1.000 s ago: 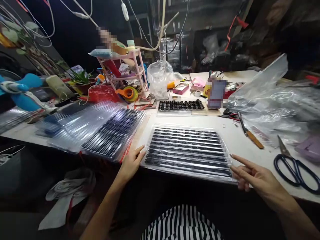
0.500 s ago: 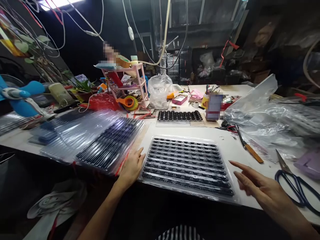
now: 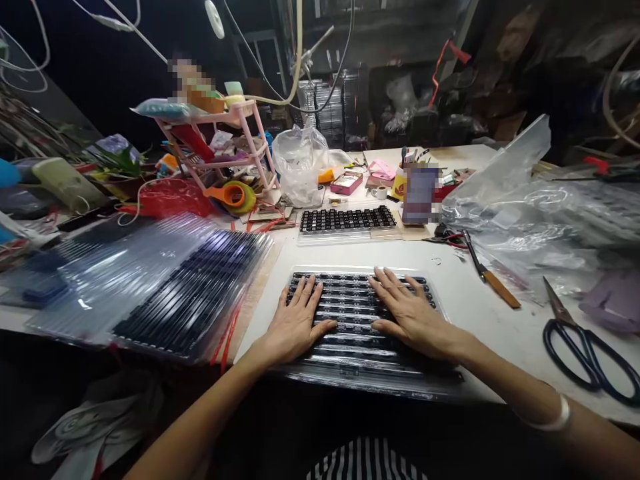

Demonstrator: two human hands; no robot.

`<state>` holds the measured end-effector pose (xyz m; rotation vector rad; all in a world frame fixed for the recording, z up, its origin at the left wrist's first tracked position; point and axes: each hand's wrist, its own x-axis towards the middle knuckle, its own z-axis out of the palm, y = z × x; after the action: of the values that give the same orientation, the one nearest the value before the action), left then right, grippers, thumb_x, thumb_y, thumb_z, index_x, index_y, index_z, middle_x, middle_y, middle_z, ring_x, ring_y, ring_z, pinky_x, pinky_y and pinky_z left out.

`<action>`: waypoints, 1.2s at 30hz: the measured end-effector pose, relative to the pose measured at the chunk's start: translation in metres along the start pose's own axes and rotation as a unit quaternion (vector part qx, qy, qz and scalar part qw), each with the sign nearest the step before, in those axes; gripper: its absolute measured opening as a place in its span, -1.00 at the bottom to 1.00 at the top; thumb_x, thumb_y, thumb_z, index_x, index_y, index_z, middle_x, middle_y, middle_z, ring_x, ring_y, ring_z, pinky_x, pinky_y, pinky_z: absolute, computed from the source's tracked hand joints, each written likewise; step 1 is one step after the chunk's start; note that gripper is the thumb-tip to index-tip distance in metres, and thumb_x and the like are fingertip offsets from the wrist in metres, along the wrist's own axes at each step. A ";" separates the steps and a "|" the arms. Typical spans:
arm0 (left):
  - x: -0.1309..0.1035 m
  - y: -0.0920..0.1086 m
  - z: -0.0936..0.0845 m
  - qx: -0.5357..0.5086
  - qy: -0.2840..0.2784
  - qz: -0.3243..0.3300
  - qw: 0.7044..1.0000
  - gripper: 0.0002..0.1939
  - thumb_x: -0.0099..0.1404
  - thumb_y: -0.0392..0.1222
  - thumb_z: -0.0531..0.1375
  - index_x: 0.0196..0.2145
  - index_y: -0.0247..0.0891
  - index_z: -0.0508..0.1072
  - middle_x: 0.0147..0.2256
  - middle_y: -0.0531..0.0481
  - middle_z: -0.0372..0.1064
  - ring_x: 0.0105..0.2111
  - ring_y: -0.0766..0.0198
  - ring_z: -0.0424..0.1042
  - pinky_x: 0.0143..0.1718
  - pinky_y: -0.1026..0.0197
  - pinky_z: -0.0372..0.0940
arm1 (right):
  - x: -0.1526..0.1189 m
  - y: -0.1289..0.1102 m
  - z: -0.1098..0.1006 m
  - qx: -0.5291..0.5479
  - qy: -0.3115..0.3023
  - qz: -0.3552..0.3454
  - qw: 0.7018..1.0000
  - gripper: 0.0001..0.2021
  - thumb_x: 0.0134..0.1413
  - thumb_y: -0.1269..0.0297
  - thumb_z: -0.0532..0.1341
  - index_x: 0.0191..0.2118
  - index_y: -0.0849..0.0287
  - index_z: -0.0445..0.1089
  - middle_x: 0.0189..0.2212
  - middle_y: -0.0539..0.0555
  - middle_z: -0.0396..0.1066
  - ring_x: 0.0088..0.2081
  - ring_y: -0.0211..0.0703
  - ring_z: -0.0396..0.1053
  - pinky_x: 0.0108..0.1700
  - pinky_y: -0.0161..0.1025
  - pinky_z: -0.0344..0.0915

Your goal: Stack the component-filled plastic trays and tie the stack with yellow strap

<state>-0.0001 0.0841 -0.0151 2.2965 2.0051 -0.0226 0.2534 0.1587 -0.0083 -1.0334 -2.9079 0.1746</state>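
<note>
A clear plastic tray (image 3: 345,340) with rows of dark strips lies at the table's front edge. My left hand (image 3: 296,321) rests palm down on its left part, fingers spread. On the right part of the tray lies my right hand (image 3: 411,313), flat, with the fingers apart and the thumb pointing inward. Neither hand grips anything. The strips beneath both palms are hidden. To the left are stacked clear trays (image 3: 185,293) with dark strips, and a smaller tray of black pieces (image 3: 347,219) sits farther back.
Scissors (image 3: 587,347) and an orange-handled tool (image 3: 500,288) lie at the right, near crumpled plastic bags (image 3: 540,227). Behind are a pink rack (image 3: 255,150), a clear bag (image 3: 300,167) and a phone-like object (image 3: 421,193). Cables hang above.
Both hands have moved from beside the tray onto its top and now lie flat. The right hand moved left and inward. The camera view has shifted slightly.
</note>
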 end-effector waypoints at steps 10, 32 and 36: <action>-0.001 -0.028 -0.025 -0.135 -0.084 0.029 0.987 -0.38 0.36 0.12 -0.14 0.25 -0.27 0.02 0.30 -0.11 -0.22 0.29 0.16 -0.26 0.25 -0.01 -0.22 | 0.003 0.008 0.023 -0.065 0.066 -0.011 0.996 -0.40 0.28 -0.06 -0.23 0.28 0.20 -0.03 0.30 0.11 -0.16 0.31 -0.01 -0.27 0.22 0.10 -0.13; -0.030 0.041 -0.017 -0.125 -0.023 0.061 0.990 -0.29 0.31 0.25 -0.24 0.30 -0.15 -0.21 0.32 -0.10 -0.45 0.29 0.03 -0.45 0.21 -0.27 -0.45 | 0.010 0.014 0.045 -0.047 0.156 -0.039 0.986 -0.46 0.21 -0.10 -0.06 0.21 0.05 0.14 0.21 0.10 0.05 0.20 0.15 0.06 0.08 0.22 0.17; -0.028 0.041 -0.017 -0.135 -0.040 0.061 0.988 -0.26 0.30 0.26 -0.24 0.30 -0.21 -0.21 0.31 -0.17 -0.49 0.29 0.00 -0.48 0.20 -0.31 -0.48 | 0.009 0.008 0.067 -0.121 0.297 -0.112 0.941 -0.49 0.18 -0.07 0.02 0.10 0.13 0.32 0.12 0.22 0.22 0.06 0.17 0.28 -0.07 0.05 0.31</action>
<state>0.0357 0.0520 0.0065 2.2024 1.7087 0.1518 0.2460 0.1644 -0.0757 -0.6171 -2.4837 -0.4382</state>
